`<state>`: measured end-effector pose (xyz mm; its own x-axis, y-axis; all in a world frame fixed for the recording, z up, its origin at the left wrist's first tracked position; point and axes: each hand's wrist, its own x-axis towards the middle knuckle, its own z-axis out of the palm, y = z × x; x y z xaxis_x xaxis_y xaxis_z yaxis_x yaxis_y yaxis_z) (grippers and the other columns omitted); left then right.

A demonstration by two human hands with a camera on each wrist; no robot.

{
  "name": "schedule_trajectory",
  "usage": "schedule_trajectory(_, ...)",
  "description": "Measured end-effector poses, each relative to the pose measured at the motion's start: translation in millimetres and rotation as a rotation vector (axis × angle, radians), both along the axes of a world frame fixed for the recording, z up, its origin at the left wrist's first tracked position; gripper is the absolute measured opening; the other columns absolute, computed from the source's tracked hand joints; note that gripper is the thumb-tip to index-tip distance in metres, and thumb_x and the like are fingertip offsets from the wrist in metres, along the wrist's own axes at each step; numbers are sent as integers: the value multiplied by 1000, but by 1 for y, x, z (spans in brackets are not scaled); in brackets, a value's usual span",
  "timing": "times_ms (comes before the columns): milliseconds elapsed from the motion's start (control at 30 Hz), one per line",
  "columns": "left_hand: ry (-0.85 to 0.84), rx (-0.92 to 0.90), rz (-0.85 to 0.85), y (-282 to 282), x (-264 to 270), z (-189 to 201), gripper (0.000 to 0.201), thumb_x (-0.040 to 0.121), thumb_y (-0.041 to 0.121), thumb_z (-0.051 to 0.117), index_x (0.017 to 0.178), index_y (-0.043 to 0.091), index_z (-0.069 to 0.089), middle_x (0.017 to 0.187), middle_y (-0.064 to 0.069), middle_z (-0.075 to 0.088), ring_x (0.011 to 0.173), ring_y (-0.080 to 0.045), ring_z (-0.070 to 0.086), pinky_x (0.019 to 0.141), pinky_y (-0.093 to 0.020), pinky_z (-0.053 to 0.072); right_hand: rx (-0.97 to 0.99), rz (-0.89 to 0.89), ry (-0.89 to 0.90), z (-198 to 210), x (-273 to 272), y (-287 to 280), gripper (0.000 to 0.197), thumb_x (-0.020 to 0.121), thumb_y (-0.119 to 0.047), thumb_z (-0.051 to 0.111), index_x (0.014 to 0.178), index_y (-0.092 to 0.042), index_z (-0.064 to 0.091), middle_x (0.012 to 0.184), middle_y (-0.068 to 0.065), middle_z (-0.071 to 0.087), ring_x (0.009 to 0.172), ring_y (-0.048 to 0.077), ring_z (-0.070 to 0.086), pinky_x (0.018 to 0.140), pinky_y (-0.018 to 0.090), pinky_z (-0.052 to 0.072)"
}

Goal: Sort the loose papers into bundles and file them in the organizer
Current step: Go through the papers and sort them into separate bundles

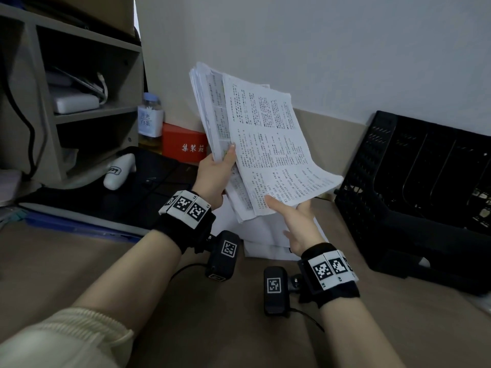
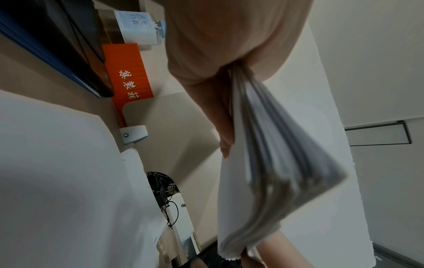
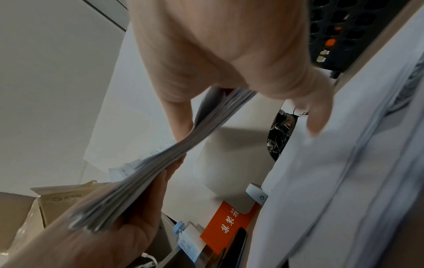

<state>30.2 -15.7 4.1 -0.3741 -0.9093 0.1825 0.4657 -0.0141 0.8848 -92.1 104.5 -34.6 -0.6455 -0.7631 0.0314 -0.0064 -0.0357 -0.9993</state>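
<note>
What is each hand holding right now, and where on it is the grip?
Both hold the paper stack: left hand grips its lower left edge, right hand pinches the front sheets' bottom edge.

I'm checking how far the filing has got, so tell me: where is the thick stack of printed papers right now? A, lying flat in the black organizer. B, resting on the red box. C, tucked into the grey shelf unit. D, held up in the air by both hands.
D: the stack of printed papers is raised above the desk, with the left hand gripping its lower left edge and the right hand holding its bottom corner.
</note>
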Motion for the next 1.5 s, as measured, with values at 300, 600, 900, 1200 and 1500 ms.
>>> schedule_trajectory(300,-46,-37,-17,5,0,3,42,84,53,65,113,22,69,101,9,75,96,-8,71,81,-29,58,-64,148,-32,13,11,4,43,90,-8,65,127,-25,53,120,-7,65,109,12,60,99,45,48)
schedule_trajectory(600,7,-84,-49,14,2,5,24,86,32,72,109,27,66,102,13,73,92,-1,70,71,-19,57,-94,185,65,13,12,5,39,86,0,67,115,-26,59,121,0,67,113,20,62,97,38,49)
schedule_trajectory(900,14,-27,-55,13,3,3,40,78,16,81,114,13,66,109,-3,73,95,-16,72,79,-39,60,-108,229,123,11,11,5,52,83,0,70,130,-15,55,124,-1,66,113,15,62,87,25,52)
schedule_trajectory(1200,-33,5,-22,7,5,3,34,88,9,68,122,9,62,115,-7,70,97,-21,70,79,-39,60,-83,189,95,8,7,3,75,83,-26,74,142,-31,29,131,-12,58,118,9,56,87,28,49)
schedule_trajectory(1500,-50,57,-154,-4,22,10,40,87,7,68,126,4,59,118,-13,69,101,-28,70,80,-41,60,-296,-192,-265,7,-10,6,80,90,-14,66,146,-29,11,122,4,64,108,21,65,74,30,55)
